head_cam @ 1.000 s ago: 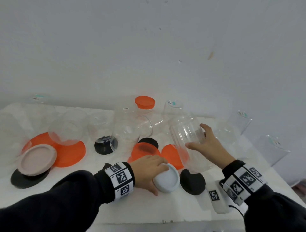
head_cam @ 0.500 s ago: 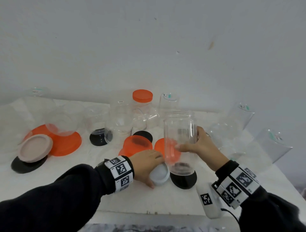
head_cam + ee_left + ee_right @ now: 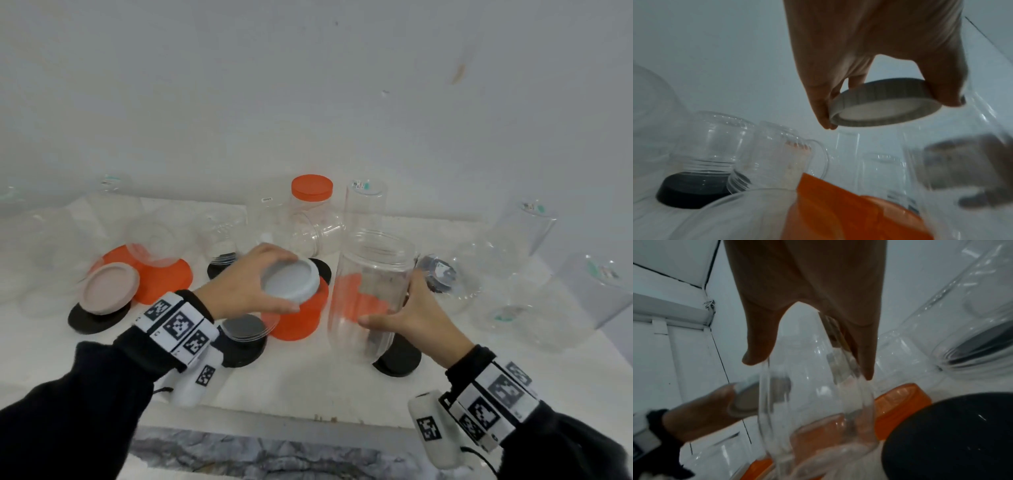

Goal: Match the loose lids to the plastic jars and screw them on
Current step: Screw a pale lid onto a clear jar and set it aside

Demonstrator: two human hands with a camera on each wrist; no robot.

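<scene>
Above a white table (image 3: 308,387) strewn with containers: left hand (image 3: 239,287) gripping a round pale grey plastic screw lid (image 3: 291,280) by its ribbed rim, fingers and thumb curled round it, lifted clear of the surface and held just left of the mouth of a tall clear ribbed plastic jar (image 3: 370,294). Right hand (image 3: 414,318) wrapped round that jar's lower side, thumb in front, jar upright and slightly tilted. Directly below the lid, an orange plastic lid (image 3: 298,318); near the jar's base, a flat black lid (image 3: 399,359). Farther back, a clear jar already capped with an orange lid (image 3: 311,186); at left, a pinkish round lid (image 3: 111,287) resting on a black one.
</scene>
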